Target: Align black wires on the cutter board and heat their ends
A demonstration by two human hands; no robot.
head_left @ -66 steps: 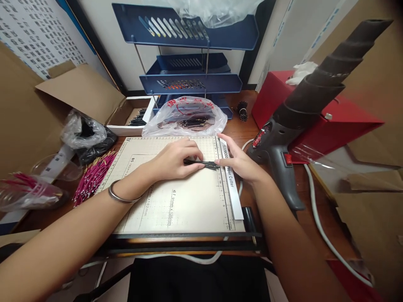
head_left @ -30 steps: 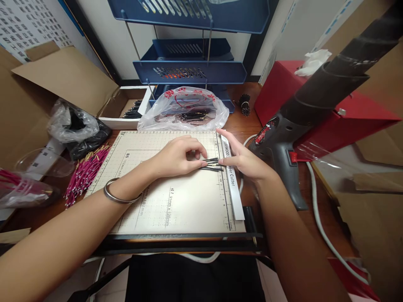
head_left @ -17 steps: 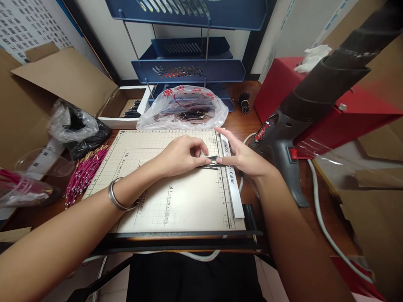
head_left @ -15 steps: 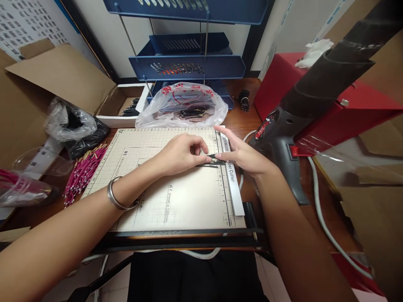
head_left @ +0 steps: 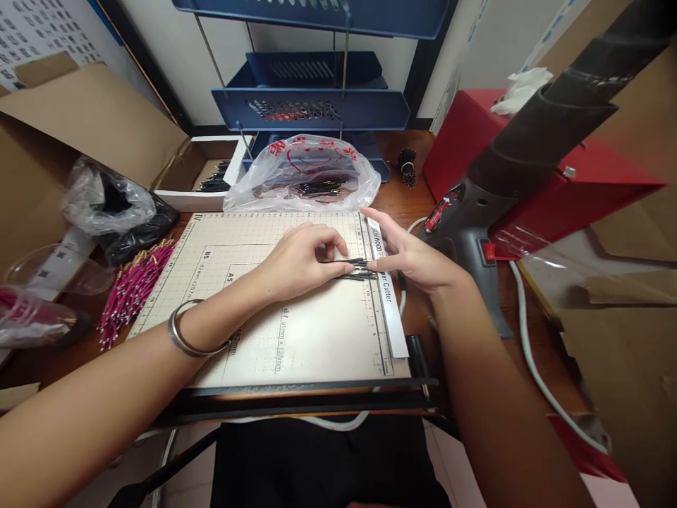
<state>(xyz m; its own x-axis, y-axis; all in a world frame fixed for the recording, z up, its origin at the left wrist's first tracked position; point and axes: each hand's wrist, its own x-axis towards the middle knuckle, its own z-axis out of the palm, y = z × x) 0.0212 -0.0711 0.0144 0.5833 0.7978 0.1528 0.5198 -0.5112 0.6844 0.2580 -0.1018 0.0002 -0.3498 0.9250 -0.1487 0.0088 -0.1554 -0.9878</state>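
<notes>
Currently, left hand (head_left: 301, 257): I am curling my fingers over the board, the thumb tip touching the black wires (head_left: 360, 276); a gap is showing between thumb and index, and whether I am gripping any strands, I cannot tell.
Right hand (head_left: 417, 257): I am holding thumb and index finger widely spread, closing on nothing; the thumb tip is meeting the wires' right ends while the index is pointing toward the board's far edge.
Black wires: they are lying sideways between my two thumbs, in a loose handful, across the right-hand part of the cutting board (head_left: 317, 339).
White strip (head_left: 394, 324): it is running along the board's right side, showing "Cutter", partly passing under my right hand.
Bracelet (head_left: 177, 331): I am wearing it on my left forearm.
Beyond the board: a clear plastic bag (head_left: 248, 194) is holding more dark strands.
Left side: magenta wires (head_left: 132, 289) are lying in a heap beside the board.
Right side: a dark gun-shaped tool (head_left: 476, 233) is standing before a red box (head_left: 460, 127).
</notes>
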